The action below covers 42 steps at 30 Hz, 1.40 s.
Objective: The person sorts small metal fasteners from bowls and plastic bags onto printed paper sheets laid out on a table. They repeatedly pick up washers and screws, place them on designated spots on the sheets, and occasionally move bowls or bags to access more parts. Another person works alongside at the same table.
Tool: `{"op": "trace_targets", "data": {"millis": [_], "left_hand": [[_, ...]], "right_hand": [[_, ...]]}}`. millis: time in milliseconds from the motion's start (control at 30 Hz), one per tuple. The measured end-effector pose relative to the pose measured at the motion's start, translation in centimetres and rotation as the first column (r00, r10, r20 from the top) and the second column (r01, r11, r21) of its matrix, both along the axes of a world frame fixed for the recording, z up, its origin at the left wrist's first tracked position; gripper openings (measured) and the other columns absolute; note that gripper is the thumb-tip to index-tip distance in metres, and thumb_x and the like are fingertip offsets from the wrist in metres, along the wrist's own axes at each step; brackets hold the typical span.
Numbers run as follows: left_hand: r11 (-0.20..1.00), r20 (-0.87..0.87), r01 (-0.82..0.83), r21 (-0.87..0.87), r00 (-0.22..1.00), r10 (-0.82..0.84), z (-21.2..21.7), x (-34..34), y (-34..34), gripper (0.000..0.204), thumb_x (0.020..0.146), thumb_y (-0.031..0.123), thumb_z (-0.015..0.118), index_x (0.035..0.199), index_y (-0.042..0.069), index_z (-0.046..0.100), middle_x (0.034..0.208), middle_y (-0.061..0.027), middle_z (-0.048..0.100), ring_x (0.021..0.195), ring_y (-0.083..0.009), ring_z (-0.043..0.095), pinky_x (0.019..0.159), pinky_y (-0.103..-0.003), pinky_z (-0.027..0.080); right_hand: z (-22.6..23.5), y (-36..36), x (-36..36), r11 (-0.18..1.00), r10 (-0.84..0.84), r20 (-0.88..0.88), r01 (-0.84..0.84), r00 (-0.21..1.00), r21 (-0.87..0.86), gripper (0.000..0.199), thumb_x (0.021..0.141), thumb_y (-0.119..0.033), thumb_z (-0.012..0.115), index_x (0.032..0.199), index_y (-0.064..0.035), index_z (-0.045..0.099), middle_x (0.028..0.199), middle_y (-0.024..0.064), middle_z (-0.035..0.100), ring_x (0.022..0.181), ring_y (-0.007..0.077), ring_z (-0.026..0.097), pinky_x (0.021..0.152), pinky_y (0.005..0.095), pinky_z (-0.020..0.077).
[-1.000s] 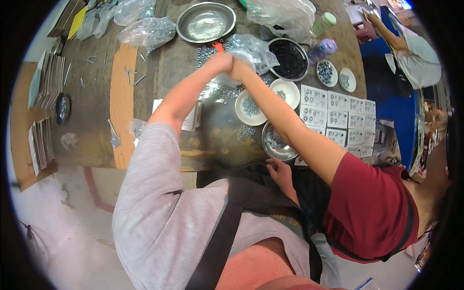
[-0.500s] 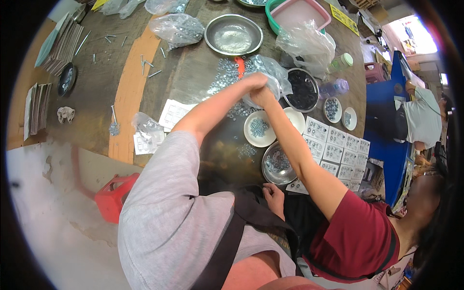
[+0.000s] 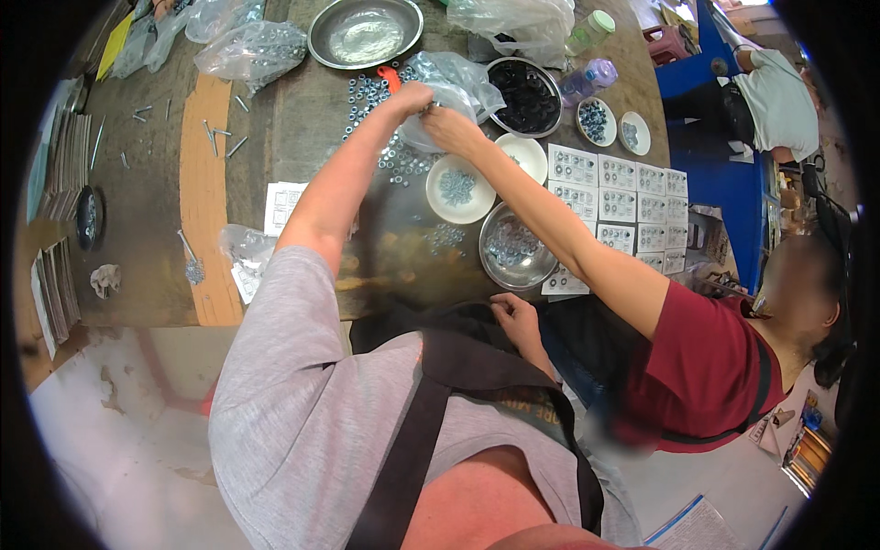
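Note:
My left hand (image 3: 415, 97) reaches far across the table, its fingers closed beside a clear plastic bag (image 3: 467, 82). What it pinches is hidden. A co-worker's hand (image 3: 447, 130) meets it from the right, at the bag's near edge. Loose metal nuts (image 3: 365, 92) are scattered around and left of my left hand, with an orange-red piece (image 3: 390, 79) just beyond it. My right hand (image 3: 521, 323) rests on dark cloth at the table's near edge, fingers loosely bent and apart, nothing in it. Closest to it stands a metal bowl (image 3: 486, 266) of small hardware.
White dishes of small parts include one (image 3: 433, 202) below the bag. A bowl of black pieces (image 3: 555, 115) and printed sheets (image 3: 632, 202) lie to the right. A steel pan (image 3: 316, 41) stands at the back. Long bolts (image 3: 209, 137) lie left, near stacked cardboard (image 3: 55, 293).
The whole view has shifted, so the table appears higher and further left. The co-worker's hand has drawn slightly right of mine. My left hand stays by the bag; my right hand rests as before.

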<state>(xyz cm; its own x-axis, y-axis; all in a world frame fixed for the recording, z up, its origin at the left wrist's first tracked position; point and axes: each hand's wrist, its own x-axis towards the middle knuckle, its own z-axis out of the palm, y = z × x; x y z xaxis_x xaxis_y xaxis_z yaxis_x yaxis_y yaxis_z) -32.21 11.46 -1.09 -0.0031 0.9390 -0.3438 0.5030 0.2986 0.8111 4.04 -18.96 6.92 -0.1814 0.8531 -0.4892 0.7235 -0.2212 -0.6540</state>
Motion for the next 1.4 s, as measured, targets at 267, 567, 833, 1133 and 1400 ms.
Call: {"op": "trace_targets", "data": {"millis": [267, 567, 833, 1133, 1400], "left_hand": [[0.996, -0.092, 0.053, -0.067, 0.994, -0.059, -1.2, 0.5, 1.2, 0.033, 0.074, 0.015, 0.05, 0.094, -0.005, 0.066, 0.102, -0.0239, 0.065, 0.09, -0.0316, 0.064, 0.076, -0.041, 0.048], [0.971, -0.779, 0.237, 0.003, 0.609, -0.146, 0.3, 3.3, 0.2, 0.021, 0.078, 0.015, 0.06, 0.092, 0.004, 0.072, 0.1, -0.0164, 0.068, 0.096, -0.0274, 0.066, 0.079, -0.041, 0.052], [0.998, -0.691, 0.062, 0.021, 0.723, -0.031, 0.1, 2.4, 1.0, 0.024, 0.079, 0.02, 0.061, 0.094, 0.005, 0.071, 0.102, -0.0159, 0.067, 0.098, -0.0313, 0.065, 0.081, -0.041, 0.051], [0.973, -0.763, 0.222, 0.059, 0.639, -0.099, 0.0, 2.4, 0.4, 0.028, 0.073, 0.029, 0.07, 0.086, 0.004, 0.071, 0.092, -0.0187, 0.067, 0.088, -0.0352, 0.065, 0.079, -0.044, 0.05], [0.958, -0.545, 0.063, 0.279, 0.832, 0.104, 3.0, 2.7, -3.6, 0.022, 0.079, 0.022, 0.07, 0.085, 0.002, 0.066, 0.084, -0.013, 0.069, 0.08, -0.0306, 0.067, 0.073, -0.039, 0.052]], "right_hand": [[-1.0, -0.4, 0.4, 1.0, -0.014, -0.022, 0.014, 1.0, 0.004, 0.018, 0.08, -0.013, 0.066, 0.096, -0.0045, 0.067, 0.071, 0.0096, 0.065, 0.063, 0.0167, 0.063, 0.06, 0.029, 0.0486], [-0.3, -0.4, 0.7, 0.98, -0.148, -0.028, 0.143, 0.989, -0.136, 0.017, 0.081, -0.012, 0.064, 0.096, -0.0026, 0.066, 0.069, 0.0099, 0.065, 0.061, 0.0143, 0.061, 0.059, 0.0285, 0.0482], [-0.8, -0.6, 1.2, 0.985, -0.157, -0.079, 0.149, 0.984, -0.089, 0.019, 0.081, -0.014, 0.064, 0.096, -0.0034, 0.066, 0.074, 0.0111, 0.067, 0.069, 0.0182, 0.065, 0.066, 0.0301, 0.0505], [-2.1, -0.6, 2.1, 0.988, -0.146, -0.089, 0.14, 0.985, -0.068, 0.02, 0.08, -0.017, 0.065, 0.096, -0.0041, 0.066, 0.082, 0.0135, 0.069, 0.074, 0.0228, 0.068, 0.069, 0.0321, 0.052], [-0.5, 0.7, 1.2, 0.992, -0.124, -0.156, 0.126, 0.98, 0.001, 0.02, 0.082, -0.013, 0.063, 0.099, -0.0013, 0.066, 0.08, 0.0112, 0.068, 0.073, 0.0167, 0.065, 0.067, 0.0281, 0.0501]]}}
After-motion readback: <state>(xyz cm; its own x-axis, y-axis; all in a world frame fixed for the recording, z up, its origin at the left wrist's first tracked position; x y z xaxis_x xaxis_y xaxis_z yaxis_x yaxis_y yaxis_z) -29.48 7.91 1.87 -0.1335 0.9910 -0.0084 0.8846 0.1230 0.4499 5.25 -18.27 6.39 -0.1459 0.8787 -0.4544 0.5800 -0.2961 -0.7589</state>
